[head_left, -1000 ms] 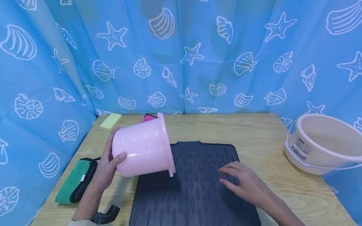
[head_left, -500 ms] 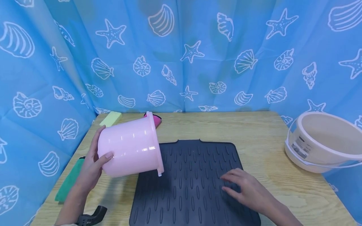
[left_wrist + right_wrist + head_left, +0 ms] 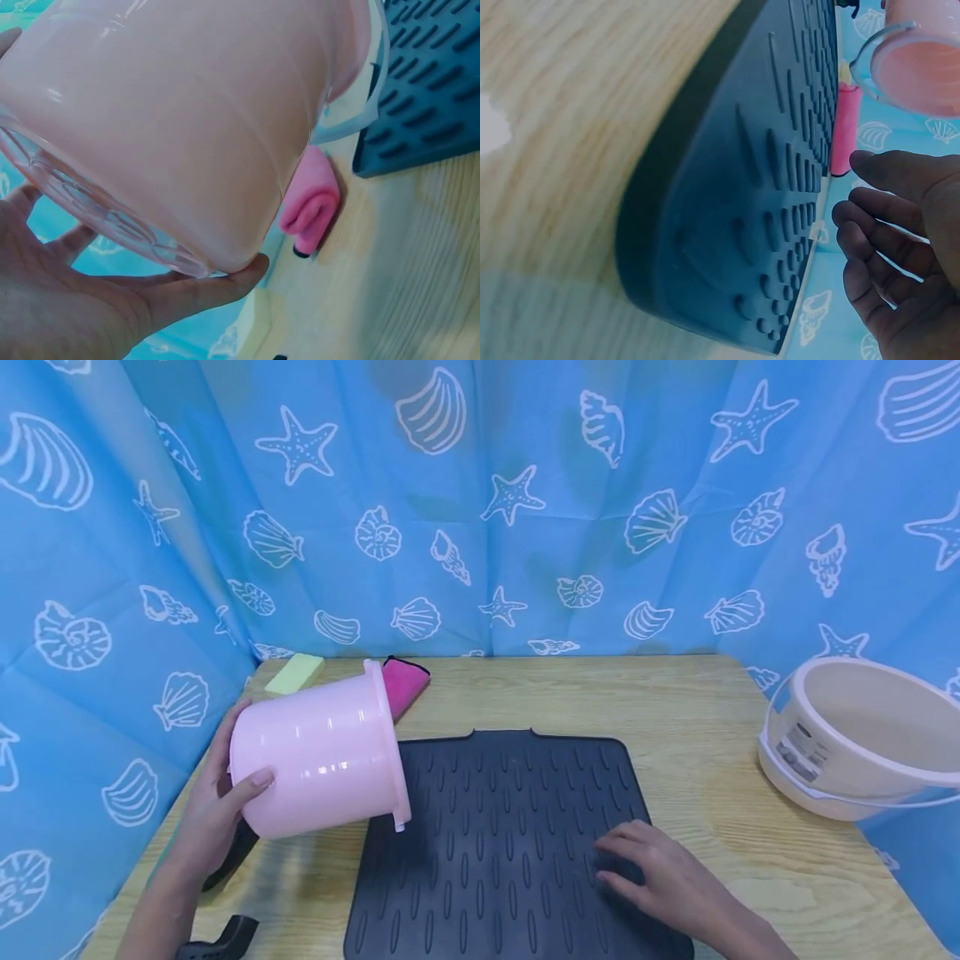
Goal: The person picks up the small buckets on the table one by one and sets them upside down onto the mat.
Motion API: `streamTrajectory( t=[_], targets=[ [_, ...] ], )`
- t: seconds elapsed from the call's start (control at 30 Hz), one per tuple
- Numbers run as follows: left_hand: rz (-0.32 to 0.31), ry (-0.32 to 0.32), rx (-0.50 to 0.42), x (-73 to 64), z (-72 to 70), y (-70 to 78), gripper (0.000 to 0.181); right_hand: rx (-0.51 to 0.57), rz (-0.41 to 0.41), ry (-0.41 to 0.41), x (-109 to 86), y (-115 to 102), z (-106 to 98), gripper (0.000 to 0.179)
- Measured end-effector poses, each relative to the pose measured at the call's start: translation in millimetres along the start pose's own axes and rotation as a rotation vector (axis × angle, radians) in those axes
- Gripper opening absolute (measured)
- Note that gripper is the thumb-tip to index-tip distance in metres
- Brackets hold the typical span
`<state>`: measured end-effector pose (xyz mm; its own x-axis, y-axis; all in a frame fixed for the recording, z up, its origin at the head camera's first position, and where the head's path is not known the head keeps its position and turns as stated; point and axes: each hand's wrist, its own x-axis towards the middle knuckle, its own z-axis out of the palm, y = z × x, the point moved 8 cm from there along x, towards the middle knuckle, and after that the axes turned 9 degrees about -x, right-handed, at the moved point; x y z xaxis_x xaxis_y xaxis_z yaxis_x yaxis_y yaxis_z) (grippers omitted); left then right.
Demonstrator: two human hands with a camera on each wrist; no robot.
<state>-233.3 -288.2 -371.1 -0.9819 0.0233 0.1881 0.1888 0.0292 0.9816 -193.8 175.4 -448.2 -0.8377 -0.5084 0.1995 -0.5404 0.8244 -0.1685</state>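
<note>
Holding the pink bucket [image 3: 315, 760] from here, I have my left grip [image 3: 207, 816] spread wide at its bottom end, thumb pressed on the near wall and the other fingers reaching round the ridged base [image 3: 112, 214]. The bucket is tipped on its side in the air above the left part of the surface [image 3: 675, 693], its mouth turned to the right and its rim [image 3: 392, 743] over the edge of the dark mat [image 3: 495, 827]. My right grip [image 3: 648, 870] hovers above the mat's right side, fingers loosely bent, thumb parted, nothing in it. I'd judge the bucket light and stiff, a moulded plastic shell that should take a moderate squeeze without denting. The glossy wall looks slippery, so I'd trust the base edge over the smooth side. For a second hold I'd choose the thicker rim; the thin handle [image 3: 351, 129] probably swings and would steer poorly.
</note>
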Motion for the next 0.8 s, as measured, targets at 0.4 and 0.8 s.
streamTrajectory(
  t=[0.4, 0.8],
  targets=[
    [-0.062, 0.042, 0.073, -4.9, -29.8, 2.1, 0.08, -0.011, -0.039, -0.008, -3.6, 0.6, 10.2, 0.027],
    [-0.088, 0.027, 0.243, -4.1, -48.2, 4.4, 0.083, 0.005, -0.081, -0.045, -8.2, 2.4, 22.1, 0.027]
  ],
)
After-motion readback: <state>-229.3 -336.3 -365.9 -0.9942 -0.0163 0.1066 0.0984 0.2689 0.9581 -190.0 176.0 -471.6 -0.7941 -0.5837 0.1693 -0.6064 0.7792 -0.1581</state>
